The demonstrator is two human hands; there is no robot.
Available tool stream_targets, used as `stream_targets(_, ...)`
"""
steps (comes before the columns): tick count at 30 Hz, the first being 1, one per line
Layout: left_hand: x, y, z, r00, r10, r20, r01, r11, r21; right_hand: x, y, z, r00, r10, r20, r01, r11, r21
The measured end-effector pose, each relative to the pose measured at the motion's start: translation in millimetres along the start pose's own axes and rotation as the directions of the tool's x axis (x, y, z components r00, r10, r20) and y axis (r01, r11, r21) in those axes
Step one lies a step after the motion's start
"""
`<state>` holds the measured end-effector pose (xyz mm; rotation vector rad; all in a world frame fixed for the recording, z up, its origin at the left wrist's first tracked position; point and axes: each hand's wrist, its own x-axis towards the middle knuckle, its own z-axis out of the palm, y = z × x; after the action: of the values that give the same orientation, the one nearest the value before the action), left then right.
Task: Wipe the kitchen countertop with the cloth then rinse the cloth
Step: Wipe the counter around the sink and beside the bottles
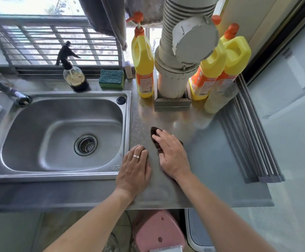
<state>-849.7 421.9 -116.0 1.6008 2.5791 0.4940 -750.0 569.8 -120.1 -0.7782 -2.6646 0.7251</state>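
Note:
A small dark brown cloth (pixel 155 138) lies on the steel countertop (pixel 211 160), to the right of the sink (pixel 62 131). My right hand (pixel 171 153) lies flat on top of the cloth with straight fingers pressing it down; most of the cloth is hidden under the palm. My left hand (pixel 134 170), wearing a ring, rests flat on the counter just left of the cloth, near the sink's right rim. The tap (pixel 8 90) stands at the sink's back left corner.
Three yellow detergent bottles (pixel 143 64) and a pale bottle (pixel 219 97) stand around a white pipe (pixel 177 70) at the back. A spray bottle (pixel 74 73) and green sponge (pixel 111 79) sit behind the sink. A rolled drying rack (pixel 251 139) lies along the right edge.

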Motion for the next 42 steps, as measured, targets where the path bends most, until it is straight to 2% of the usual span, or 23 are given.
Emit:
stream_targets(4,-4.2,-0.6,0.9,1.000,0.007,0.002,-0.007,1.000,-0.009,-34.5,-15.8,2.9,1.000,-0.005,-0.007,0.005,0.998,0.064)
stream_targets(8,-15.0,1.2,-4.5,1.000,0.006,0.027,-0.006,1.000,-0.015,-69.6,-8.0,-6.3,0.990,-0.104,0.093,0.089,0.984,0.155)
stream_targets(10,-21.8,-1.1,-11.6,0.998,0.036,0.047,-0.036,0.999,0.004,-83.0,6.3,-18.4,0.986,-0.129,0.103,0.115,0.984,0.136)
stream_targets(12,-27.5,-8.3,-19.7,0.997,0.051,0.061,-0.053,0.998,0.038,-91.6,24.8,-29.1,1.000,-0.020,0.001,0.020,0.998,0.067)
stream_targets(15,-34.3,-25.7,-26.7,0.997,0.040,0.071,-0.045,0.997,0.069,-86.2,35.0,-33.7,0.955,0.257,-0.146,-0.264,0.964,-0.033)
stream_targets(20,-36.1,-43.7,-22.9,0.990,0.128,0.059,-0.131,0.990,0.055,-10.1,9.8,-1.9,0.931,0.327,-0.161,-0.339,0.939,-0.053)
stream_targets(25,-38.2,-46.7,-13.5,0.992,0.119,0.028,-0.120,0.992,0.025,74.8,-24.0,27.2,0.969,0.246,-0.032,-0.245,0.969,0.023)
stream_targets(29,-36.5,-49.5,-16.4,0.989,0.146,0.020,-0.146,0.989,0.012,101.8,-45.2,35.9,0.984,0.164,0.064,-0.169,0.983,0.078)
stream_targets(32,-35.0,-53.8,-20.0,0.983,0.173,0.057,-0.174,0.985,0.014,94.0,-48.4,33.0,0.995,0.082,0.053,-0.088,0.988,0.126)
stream_targets(34,-31.3,-57.1,-23.3,0.979,0.192,0.073,-0.193,0.981,0.005,86.5,-45.6,33.2,0.998,0.057,-0.012,-0.055,0.986,0.160)
stream_targets(36,-23.0,-59.8,-26.7,0.980,0.189,0.065,-0.188,0.982,-0.021,85.7,-42.3,38.9,0.983,0.133,-0.127,-0.117,0.985,0.126)
stream_targets(39,-5.5,-61.1,-30.4,0.989,0.147,0.032,-0.145,0.988,-0.054,101.3,-47.2,50.8,0.900,0.347,-0.263,-0.362,0.932,-0.007)
stream_targets(40,0.0,-62.1,-30.2,0.990,0.136,0.027,-0.134,0.989,-0.065,110.4,-51.3,54.8,0.885,0.377,-0.272,-0.400,0.916,-0.035)
stream_targets(42,7.2,-64.9,-29.8,0.990,0.137,0.032,-0.134,0.987,-0.083,131.5,-58.0,61.9,0.901,0.361,-0.239,-0.386,0.920,-0.066)
